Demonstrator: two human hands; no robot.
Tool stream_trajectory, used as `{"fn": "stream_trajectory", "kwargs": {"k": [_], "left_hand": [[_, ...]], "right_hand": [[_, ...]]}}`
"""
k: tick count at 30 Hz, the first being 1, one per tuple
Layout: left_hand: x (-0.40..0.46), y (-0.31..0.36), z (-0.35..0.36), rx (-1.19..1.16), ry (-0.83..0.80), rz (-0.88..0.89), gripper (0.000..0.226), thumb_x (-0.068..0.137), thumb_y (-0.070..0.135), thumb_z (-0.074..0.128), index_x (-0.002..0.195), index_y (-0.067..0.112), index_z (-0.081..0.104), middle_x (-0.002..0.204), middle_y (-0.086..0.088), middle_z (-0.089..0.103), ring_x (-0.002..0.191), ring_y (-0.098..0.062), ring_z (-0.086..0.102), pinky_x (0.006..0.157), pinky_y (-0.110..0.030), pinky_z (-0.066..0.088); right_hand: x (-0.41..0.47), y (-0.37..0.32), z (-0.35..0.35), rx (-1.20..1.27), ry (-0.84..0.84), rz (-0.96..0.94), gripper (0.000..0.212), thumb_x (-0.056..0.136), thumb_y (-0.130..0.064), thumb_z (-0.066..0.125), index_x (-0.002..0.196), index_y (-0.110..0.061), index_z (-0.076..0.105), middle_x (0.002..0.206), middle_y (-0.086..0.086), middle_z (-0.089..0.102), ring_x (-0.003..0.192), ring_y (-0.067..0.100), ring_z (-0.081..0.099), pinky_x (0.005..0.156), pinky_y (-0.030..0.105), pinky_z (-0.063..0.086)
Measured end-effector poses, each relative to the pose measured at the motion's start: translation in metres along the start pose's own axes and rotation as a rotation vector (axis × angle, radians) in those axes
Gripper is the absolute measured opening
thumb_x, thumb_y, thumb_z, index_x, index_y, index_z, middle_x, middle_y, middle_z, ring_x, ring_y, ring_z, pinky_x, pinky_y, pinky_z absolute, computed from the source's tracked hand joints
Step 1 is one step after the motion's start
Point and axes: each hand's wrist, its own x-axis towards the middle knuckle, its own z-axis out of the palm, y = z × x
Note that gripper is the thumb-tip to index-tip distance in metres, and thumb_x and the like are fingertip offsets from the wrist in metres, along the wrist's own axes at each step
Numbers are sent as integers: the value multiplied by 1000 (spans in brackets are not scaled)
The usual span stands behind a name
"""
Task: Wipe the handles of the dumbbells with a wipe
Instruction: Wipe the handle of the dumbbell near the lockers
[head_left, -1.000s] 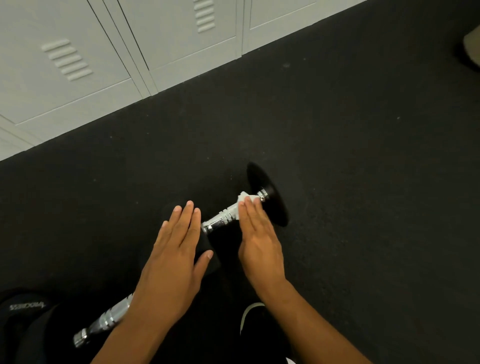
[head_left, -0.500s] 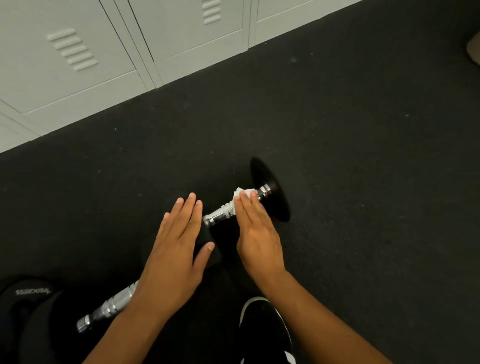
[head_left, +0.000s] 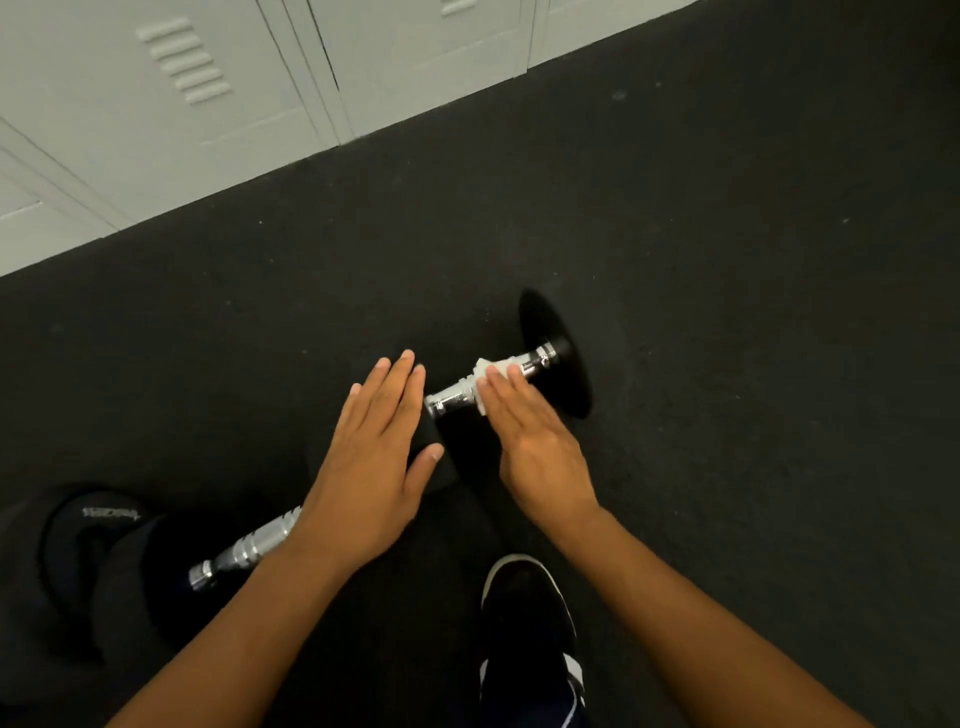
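While left hand (head_left: 371, 467) stays flat, wipe (head_left: 485, 375) slid inward along handle (head_left: 457, 400).

The right hand (head_left: 540, 441) is sliding the white wipe (head_left: 485, 375) back along the chrome handle (head_left: 457, 400), away from the black plate (head_left: 558, 358), so more bare chrome is showing beside that plate.

2 dumbbells (head_left: 498, 382) (head_left: 244, 551), 1 wipe (head_left: 485, 371), 2 hands (head_left: 374, 467) (head_left: 535, 447).

A gym locker room: grey metal lockers (head_left: 218, 98), black rubber floor (head_left: 727, 260), dumbbell (head_left: 524, 364)
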Motion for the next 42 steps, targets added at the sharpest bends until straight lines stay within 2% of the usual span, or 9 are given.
{"fn": "stream_trajectory", "kwargs": {"k": [5,12,18,23,29,32,36,39,42], "left_hand": [[-1,2,-3,-3,-17,-10,77,100,37,47,161,15,6,170,1,-2,155,-14,-9,124,-35,-3],[0,-1,1,-16,-5,1,78,100,38,46,161,17,3,169,3,-8,154,-12,-14,124,-33,-7],[-2,-3,5,-25,13,15,77,99,41,41,161,17,1,170,2,-7,155,-13,-12,125,-36,-5],[-1,-6,5,-40,17,19,77,99,41,42,160,18,2,170,2,-5,156,-13,-10,127,-39,-1],[-1,-4,5,-32,18,17,78,97,42,39,160,18,0,169,3,-8,155,-12,-12,125,-34,-6],[-1,-4,5,-41,18,21,78,97,42,40,161,17,2,170,3,-6,155,-12,-11,125,-35,-6],[0,-5,5,-49,11,18,78,97,43,38,161,18,2,170,2,-6,155,-12,-12,125,-35,-6],[-1,-5,5,-50,17,27,77,97,42,39,161,17,2,170,2,-6,155,-12,-12,125,-35,-6],[0,-5,4,-50,10,22,78,97,43,38,161,17,1,170,3,-7,155,-12,-12,125,-35,-7]], "right_hand": [[13,4,-2,20,71,182,74,83,19,51,153,-4,41,161,10,40,153,28,29,121,44,36],[1,-13,10,-2,0,-59,69,90,10,56,154,-8,41,162,6,38,154,26,27,123,42,30],[15,-2,4,7,77,166,68,90,15,50,155,-7,39,162,7,39,154,28,26,121,47,36],[1,-36,13,-2,-61,-101,64,93,0,58,154,-10,40,162,5,39,154,24,27,122,39,26],[14,3,-3,-4,18,153,67,93,13,49,155,-10,40,162,3,39,155,25,25,120,46,38],[12,-14,-1,17,-36,63,68,95,9,48,157,-11,35,165,2,34,156,23,20,122,39,33],[4,-30,5,-5,-133,-148,65,93,2,57,154,-10,39,163,6,36,154,23,24,122,37,17],[6,-11,-2,10,-83,-18,65,94,3,43,156,-14,38,164,-2,36,155,20,23,124,39,29],[15,10,-7,-6,-22,177,70,93,12,42,158,-15,34,166,-2,32,156,18,19,115,46,44]]}}
